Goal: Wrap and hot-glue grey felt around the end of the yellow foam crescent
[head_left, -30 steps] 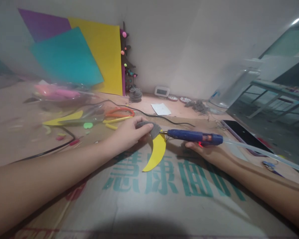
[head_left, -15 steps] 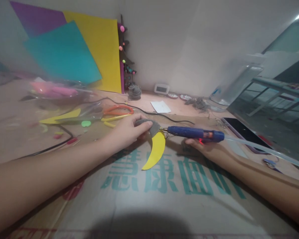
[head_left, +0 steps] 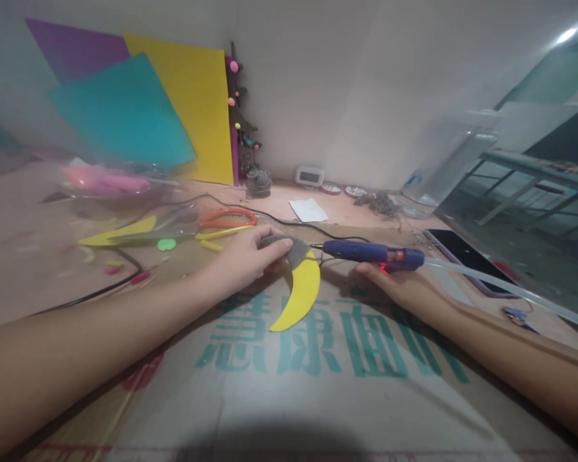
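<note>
1. Crescent (head_left: 304, 289), yellow: mid-scene, above the printed cardboard (head_left: 270, 410); far end covered in gray yarn (head_left: 297, 252), tip pointing near and left, bulging edge facing right.
2. Left hand (head_left: 253, 253): thumb and fingers pinching the crescent's yarn-covered end; lower edge and tip extend free of the fingers.
3. Right hand (head_left: 390, 282): grasping the glue gun (head_left: 354, 251) from below; most fingers hidden.
4. Nozzle (head_left: 316, 246): at the yarn's right edge; contact cannot be told.
5. Glue stick (head_left: 491, 284): leaves the gun's rear, running right across the phone's (head_left: 472, 260) near side.
6. Room: cardboard stretches from the crescent's tip to the near edge of view, between both arms.
7. Far limits: black cord (head_left: 289, 220) behind the left hand; white card (head_left: 308, 210) beyond.
8. Left limit: orange handle (head_left: 231, 210), just beyond the left hand.
</note>
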Motion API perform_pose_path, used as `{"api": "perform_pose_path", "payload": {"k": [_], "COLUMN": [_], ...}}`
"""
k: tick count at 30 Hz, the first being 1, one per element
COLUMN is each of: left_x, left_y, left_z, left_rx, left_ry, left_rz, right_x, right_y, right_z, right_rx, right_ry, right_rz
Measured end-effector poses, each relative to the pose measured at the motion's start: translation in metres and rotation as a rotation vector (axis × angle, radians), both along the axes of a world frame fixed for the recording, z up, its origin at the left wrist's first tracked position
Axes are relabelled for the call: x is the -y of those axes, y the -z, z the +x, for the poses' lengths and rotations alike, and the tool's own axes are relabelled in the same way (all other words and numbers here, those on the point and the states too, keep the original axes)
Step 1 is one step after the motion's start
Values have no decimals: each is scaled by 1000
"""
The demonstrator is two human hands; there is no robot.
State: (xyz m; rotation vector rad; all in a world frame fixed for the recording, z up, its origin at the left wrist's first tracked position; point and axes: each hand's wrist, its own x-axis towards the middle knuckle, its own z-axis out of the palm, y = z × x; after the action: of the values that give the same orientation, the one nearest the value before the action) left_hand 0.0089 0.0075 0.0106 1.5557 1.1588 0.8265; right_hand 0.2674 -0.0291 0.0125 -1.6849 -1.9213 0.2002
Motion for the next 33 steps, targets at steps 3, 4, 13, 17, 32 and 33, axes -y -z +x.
{"api": "perform_pose_path", "payload": {"k": [3,4,13,17,32,33], "left_x": [-1,-2,-7,-8,-9,-9], "left_y": [2,3,10,12,14,14], "left_z": [-1,-1,-1,-1,-1,-1], "left_rx": [-2,-4,2,15,53,57], "left_ry": [4,8,31,40,66,63], "left_rz": [13,32,104,130,84,78], "right_x": [-2,-3,-10,-42,-155,-155], "right_y": [-6,-10,-49,-56,-12,-12], "right_z": [4,6,17,13,0,2], "right_rx": [-35,-30,-267,-219,33,42], "right_ry": [97,103,-25,135,57,33], "right_rz": [10,15,122,10,-181,-187]}}
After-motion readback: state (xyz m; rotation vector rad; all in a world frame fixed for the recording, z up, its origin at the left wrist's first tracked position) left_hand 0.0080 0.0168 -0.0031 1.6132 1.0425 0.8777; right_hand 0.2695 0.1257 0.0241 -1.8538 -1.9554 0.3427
